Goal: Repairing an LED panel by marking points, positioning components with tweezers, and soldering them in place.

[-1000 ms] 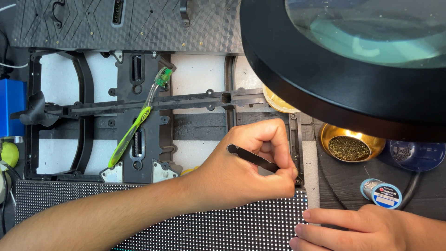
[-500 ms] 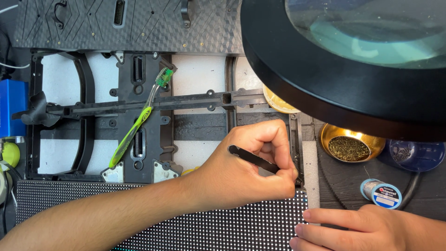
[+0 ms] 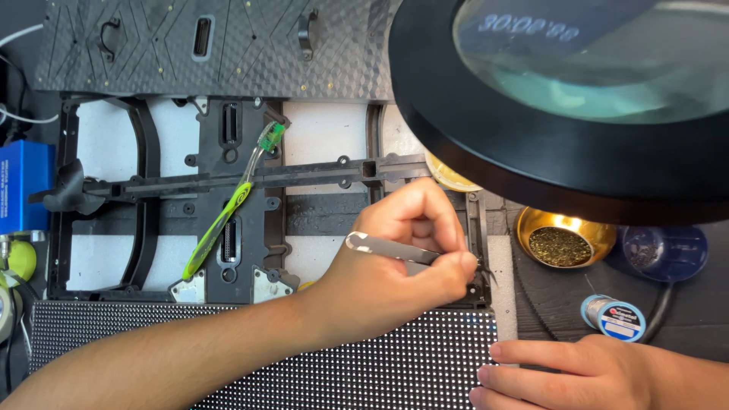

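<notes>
My left hand (image 3: pixel 395 273) reaches in from the lower left and pinches grey metal tweezers (image 3: pixel 387 247). Their tips sit at the right end of the black plastic frame (image 3: pixel 228 182), just above the top right corner of the black dotted LED panel (image 3: pixel 304 364). My right hand (image 3: pixel 577 372) lies flat at the bottom right, fingertips touching the panel's right edge, holding nothing.
A big black magnifier lamp (image 3: pixel 562 99) hangs over the upper right. Below it stand a brass bowl of cleaning wool (image 3: pixel 566 243), a blue dish (image 3: pixel 668 250) and a solder spool (image 3: pixel 615 317). A green toothbrush (image 3: pixel 228 205) lies on the frame. A blue box (image 3: pixel 23 186) sits at far left.
The tweezers' back end has swung slightly to the left in my left hand. My right hand has stayed where it was.
</notes>
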